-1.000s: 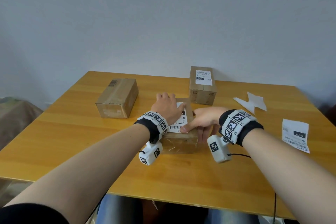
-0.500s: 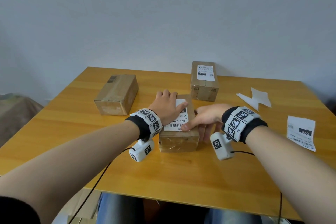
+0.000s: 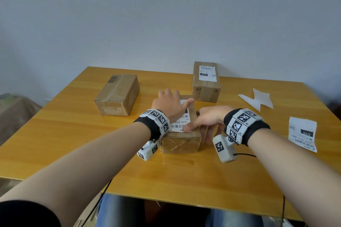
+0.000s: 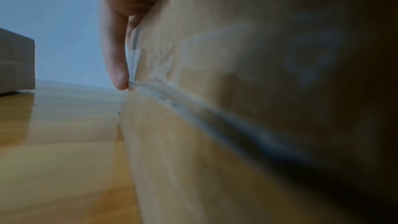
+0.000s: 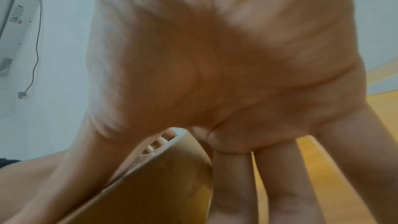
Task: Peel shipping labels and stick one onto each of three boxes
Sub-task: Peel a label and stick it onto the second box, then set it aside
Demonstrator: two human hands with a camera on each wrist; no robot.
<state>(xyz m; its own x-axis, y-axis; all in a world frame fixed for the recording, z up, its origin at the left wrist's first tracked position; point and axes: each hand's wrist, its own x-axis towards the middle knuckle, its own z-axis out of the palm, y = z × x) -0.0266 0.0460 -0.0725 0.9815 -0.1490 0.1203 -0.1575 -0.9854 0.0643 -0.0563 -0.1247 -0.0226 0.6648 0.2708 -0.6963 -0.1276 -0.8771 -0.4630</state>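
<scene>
Both hands lay flat, gripping nothing: left hand (image 3: pixel 169 104) and right hand (image 3: pixel 206 119) pressed a shipping label (image 3: pixel 180 122) onto the middle box (image 3: pixel 181 140). Uneven pressure might have trapped a wrinkle.

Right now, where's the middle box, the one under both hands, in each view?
Head: middle box at centre, left hand flat on its label, right hand thumb on the label's near edge.
Left wrist: fills the right of the picture, blurred, a finger down its left edge.
Right wrist: lower centre, below the palm.
Shared landmark: the table.
</scene>
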